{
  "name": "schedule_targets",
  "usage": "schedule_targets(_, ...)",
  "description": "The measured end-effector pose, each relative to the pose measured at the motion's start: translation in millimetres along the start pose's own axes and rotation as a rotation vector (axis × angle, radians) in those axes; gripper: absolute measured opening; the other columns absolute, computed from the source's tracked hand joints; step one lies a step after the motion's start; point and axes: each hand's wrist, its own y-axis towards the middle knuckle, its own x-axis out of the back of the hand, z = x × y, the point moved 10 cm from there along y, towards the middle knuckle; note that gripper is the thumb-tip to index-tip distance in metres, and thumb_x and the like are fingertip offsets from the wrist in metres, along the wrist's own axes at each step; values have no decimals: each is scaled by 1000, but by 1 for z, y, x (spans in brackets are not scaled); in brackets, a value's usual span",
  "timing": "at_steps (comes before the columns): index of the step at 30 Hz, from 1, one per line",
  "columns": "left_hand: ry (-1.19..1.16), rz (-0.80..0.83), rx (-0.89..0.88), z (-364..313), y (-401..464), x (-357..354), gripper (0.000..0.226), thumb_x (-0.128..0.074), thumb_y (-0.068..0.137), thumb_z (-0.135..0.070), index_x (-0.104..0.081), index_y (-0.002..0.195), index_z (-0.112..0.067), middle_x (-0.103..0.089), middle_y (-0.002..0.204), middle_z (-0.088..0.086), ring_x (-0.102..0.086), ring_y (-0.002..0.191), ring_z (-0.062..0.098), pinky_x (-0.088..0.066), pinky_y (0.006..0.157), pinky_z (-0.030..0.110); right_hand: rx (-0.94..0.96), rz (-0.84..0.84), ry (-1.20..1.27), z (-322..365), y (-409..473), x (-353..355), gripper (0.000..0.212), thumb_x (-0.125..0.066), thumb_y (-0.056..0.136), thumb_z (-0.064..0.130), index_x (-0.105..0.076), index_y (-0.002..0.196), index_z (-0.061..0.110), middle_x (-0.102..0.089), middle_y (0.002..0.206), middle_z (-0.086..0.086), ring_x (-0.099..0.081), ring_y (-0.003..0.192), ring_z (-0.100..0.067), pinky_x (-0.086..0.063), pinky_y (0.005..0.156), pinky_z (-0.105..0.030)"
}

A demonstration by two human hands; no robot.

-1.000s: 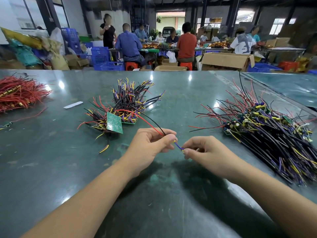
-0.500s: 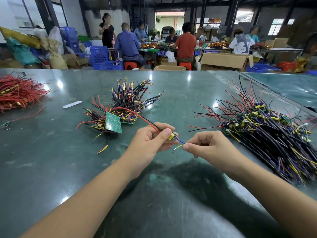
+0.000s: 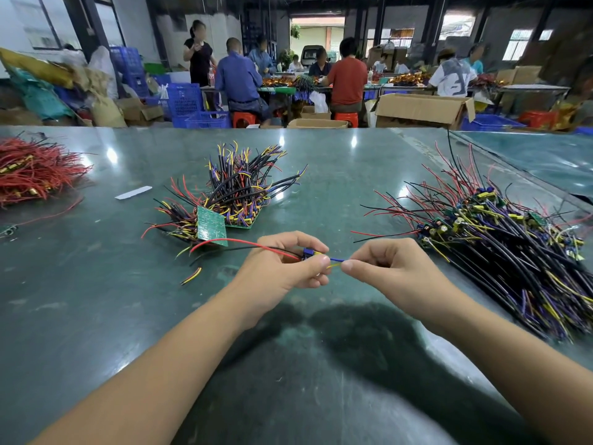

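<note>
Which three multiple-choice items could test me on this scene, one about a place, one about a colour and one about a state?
1. Where does the pile of red wires lie?
A. on a stool
B. at the far left of the table
C. in a cardboard box

2. What colours are the short wires that the right grip pinches?
A. white and green
B. orange and grey
C. blue and yellow

3. How is the left grip?
A. it holds a small wired part
B. flat on the table
C. hanging idle

1 B, the red heap sits at the view's left edge.
2 C, both colours show between the two grips.
3 A, it curls around the part.
</note>
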Motion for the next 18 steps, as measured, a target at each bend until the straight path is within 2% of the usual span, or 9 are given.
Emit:
schedule_targets(6, 43, 72, 4, -3, -3, -5, 16, -71, 76, 5, -69, 84, -9, -72, 72, 7, -68, 63, 14, -52, 59, 19, -194, 82, 154, -9, -2, -5, 25, -71, 77, 18, -64, 53, 15, -33, 44, 7, -25, 42, -7, -19, 41, -15)
schedule_targets(10, -4, 91, 36, -1, -5, -6, 18, -70, 76, 6, -70, 83, -11, -73, 81, 8, -69, 66, 13, -53, 62, 18, -215, 80, 153, -10, -4, -7, 25, -69, 78, 17, -65, 54, 14, -31, 44, 7, -22, 44, -10, -16, 43, -18)
schedule_targets(14, -85, 67, 54, 1, -5, -4, 21, -70, 76, 3, -74, 82, -16, -72, 79, 4, -68, 68, 13, -53, 63, 19, -155, 62, 159, -3, -4, -6, 25, -60, 89, 20, -67, 68, 8, -37, 48, 5, -28, 45, -8, -22, 42, -14)
schedule_targets(16, -75, 53, 26, -1, -4, -2, 24, -69, 76, 4, -75, 82, -18, -73, 84, 6, -68, 70, 13, -54, 66, 20, -200, 92, 220, -5, -3, -9, 33, -51, 95, 24, -68, 76, 2, -41, 49, 1, -32, 42, -7, -27, 41, -11)
schedule_targets(18, -43, 50, -11, -5, -4, -2, 26, -69, 77, 7, -75, 84, -17, -74, 89, 6, -68, 72, 11, -53, 67, 19, -244, 158, 200, -7, -5, -12, 36, -47, 97, 24, -70, 79, 4, -44, 51, -2, -33, 41, -8, -26, 43, -13)
